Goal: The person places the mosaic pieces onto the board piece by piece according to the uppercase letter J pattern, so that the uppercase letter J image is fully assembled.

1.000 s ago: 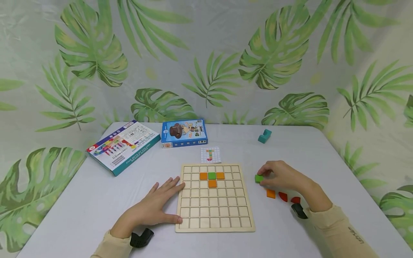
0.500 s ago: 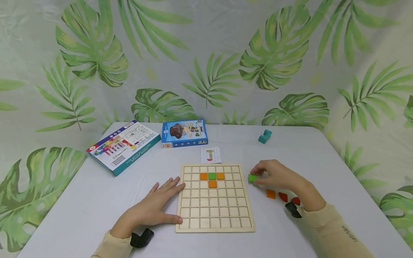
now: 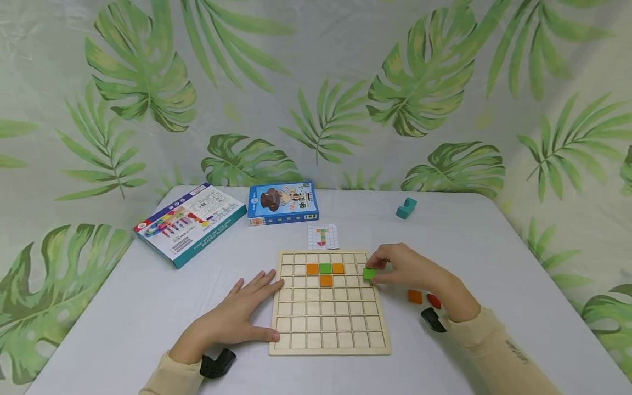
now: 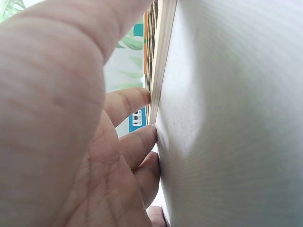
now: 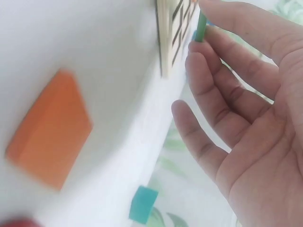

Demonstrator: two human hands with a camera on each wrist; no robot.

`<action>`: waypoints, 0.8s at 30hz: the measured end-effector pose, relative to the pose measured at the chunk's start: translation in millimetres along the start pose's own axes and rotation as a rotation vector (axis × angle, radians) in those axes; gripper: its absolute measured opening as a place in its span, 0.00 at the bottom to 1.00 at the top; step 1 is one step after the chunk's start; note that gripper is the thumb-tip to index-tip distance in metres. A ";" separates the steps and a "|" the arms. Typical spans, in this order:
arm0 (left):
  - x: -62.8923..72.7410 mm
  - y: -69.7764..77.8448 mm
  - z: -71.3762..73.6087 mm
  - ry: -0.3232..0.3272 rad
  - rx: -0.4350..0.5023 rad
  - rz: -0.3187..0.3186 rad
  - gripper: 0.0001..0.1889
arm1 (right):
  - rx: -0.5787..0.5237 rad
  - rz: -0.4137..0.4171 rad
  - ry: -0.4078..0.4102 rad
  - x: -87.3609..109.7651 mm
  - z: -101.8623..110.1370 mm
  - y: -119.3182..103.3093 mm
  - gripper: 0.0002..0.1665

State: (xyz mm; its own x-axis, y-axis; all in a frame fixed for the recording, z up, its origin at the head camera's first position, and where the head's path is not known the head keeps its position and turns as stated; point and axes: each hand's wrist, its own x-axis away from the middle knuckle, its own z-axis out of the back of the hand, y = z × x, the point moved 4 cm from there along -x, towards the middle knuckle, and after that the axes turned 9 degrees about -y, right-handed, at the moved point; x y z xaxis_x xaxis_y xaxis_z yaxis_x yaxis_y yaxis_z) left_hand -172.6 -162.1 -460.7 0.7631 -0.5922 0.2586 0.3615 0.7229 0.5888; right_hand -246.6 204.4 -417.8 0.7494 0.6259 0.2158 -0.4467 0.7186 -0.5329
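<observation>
While right hand [image 3: 408, 266] pinches green square [image 3: 368, 274], fingers clamped on its edges, piece sits at fingertips, over right border of grid board [image 3: 328, 310]; contact with board, cannot tell. T-shaped tile group [image 3: 325, 269] left of right fingers, bare cells between. Left hand [image 3: 237, 319] farther from piece, fingers spread apart, touching board's left border. Piece: thin, flat, plain bright green, no long axis.

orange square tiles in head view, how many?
4. On the board, a left tile and a right tile flank a green tile, and a lower tile sits below it. A fourth tile lies on the table. The right arm could hide others.
</observation>
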 end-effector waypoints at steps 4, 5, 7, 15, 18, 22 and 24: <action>0.1 0.5 0.3 0.001 0.000 -0.005 0.57 | -0.003 0.036 -0.014 -7.3 -4.6 -9.0 0.14; 0.2 0.7 0.4 0.001 -0.002 -0.006 0.57 | 0.000 0.046 -0.018 -9.1 -5.8 -11.4 0.13; 0.4 0.9 0.6 0.001 -0.003 -0.008 0.58 | 0.005 0.057 -0.030 -12.6 -8.3 -16.0 0.13; 0.3 0.8 0.8 0.000 -0.012 -0.006 0.58 | 0.027 0.113 -0.060 -24.6 -16.5 -33.0 0.12; 0.1 0.9 1.0 0.002 -0.013 -0.006 0.58 | 0.018 0.127 -0.071 -28.4 -19.0 -39.2 0.13; 0.1 0.8 0.9 0.001 -0.009 -0.006 0.58 | 0.012 0.144 -0.086 -34.5 -23.3 -46.0 0.13; 0.1 0.5 0.7 0.000 -0.010 -0.005 0.58 | 0.011 0.154 -0.092 -37.2 -25.9 -49.2 0.13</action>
State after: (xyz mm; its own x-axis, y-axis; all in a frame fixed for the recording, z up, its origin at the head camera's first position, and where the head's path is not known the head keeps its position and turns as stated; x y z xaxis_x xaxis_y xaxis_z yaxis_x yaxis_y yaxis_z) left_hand -172.8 -162.0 -459.9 0.7611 -0.5959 0.2560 0.3706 0.7235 0.5824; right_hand -239.9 137.9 -420.8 0.6240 0.7536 0.2065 -0.5586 0.6151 -0.5564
